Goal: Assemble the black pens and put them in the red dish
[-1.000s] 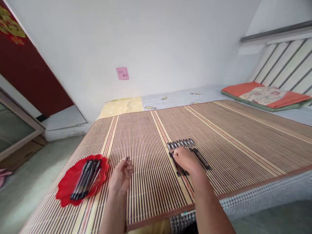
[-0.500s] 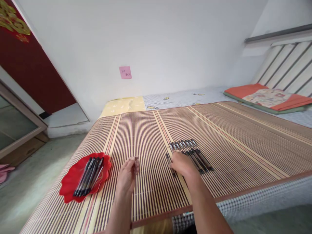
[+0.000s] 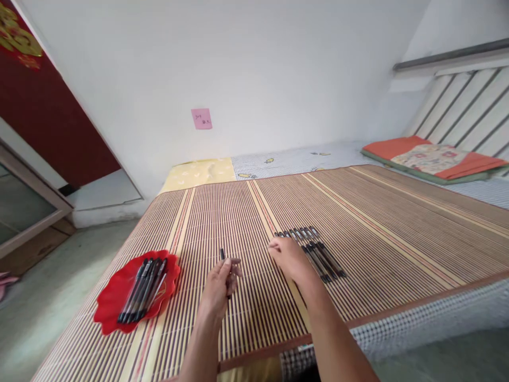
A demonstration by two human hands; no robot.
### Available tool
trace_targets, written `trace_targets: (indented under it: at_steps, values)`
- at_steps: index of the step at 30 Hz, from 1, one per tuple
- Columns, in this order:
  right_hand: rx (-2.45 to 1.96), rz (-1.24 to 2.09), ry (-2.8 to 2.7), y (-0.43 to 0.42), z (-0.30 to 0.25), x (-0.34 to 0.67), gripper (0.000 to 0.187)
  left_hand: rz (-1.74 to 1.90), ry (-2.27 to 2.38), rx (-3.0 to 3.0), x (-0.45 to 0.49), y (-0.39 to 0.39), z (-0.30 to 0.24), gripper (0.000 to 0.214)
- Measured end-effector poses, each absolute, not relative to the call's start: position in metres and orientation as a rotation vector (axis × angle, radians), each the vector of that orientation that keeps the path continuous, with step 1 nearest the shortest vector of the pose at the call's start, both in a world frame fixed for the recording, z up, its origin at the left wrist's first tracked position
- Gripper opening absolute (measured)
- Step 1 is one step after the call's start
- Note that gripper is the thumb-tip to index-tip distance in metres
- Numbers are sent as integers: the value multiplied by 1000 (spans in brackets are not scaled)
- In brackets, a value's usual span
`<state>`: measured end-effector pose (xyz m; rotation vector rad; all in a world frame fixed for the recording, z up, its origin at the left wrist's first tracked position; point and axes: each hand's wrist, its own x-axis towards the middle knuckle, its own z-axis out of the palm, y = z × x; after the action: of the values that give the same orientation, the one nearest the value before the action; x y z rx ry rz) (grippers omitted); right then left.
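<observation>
My left hand (image 3: 222, 278) is closed around an upright-tilted black pen (image 3: 222, 253), whose dark ends stick out above and below the fingers, over the striped mat (image 3: 246, 323). To its right, my right hand (image 3: 286, 254) has thumb and fingers pinched together at the left end of a row of black pen caps (image 3: 304, 232). Whether anything is between those fingertips is hidden. Several dark pen bodies (image 3: 328, 260) lie side by side below the caps, partly covered by my right hand and forearm.
A red scalloped plate (image 3: 107, 297) with several black pens (image 3: 141, 292) stands on the mat at left. Folded orange and floral cloth (image 3: 437, 156) lies at far right by a white railing (image 3: 465, 101). A pink note (image 3: 201, 119) is stuck to the wall.
My right hand has moved up and slightly left, from a pen body to the row of caps. A pen now shows in my left hand, which has shifted right.
</observation>
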<state>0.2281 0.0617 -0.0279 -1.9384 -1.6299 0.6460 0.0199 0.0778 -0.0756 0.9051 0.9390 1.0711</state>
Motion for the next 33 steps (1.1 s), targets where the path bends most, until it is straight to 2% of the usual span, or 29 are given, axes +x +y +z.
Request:
trace_targets:
  at_steps: [3,7,17,23,27,30,33]
  values:
    - [-2154,501,-1566,63,-34,258,26,1084,924,949,17,78,-74,54]
    - [-2278,498,-1612,65,-47,264,25,1071,947,1003,20,75,-69,55]
    - [-2268,496,-1713,67,-47,254,27,1066,955,1017,22,75,-65,53]
    - [-2366,529,-1621,69,-55,253,9,1059,955,1017,22,74,-66,53]
    - [-2295,572,-1590,71,-62,246,3,1055,942,1017,22,75,-70,54]
    - [-2133,643,-1560,73,-60,239,18,1045,961,1028,22,75,-73,50]
    - [-1869,741,-1549,75,-54,230,19,1061,991,1012,26,74,-73,49]
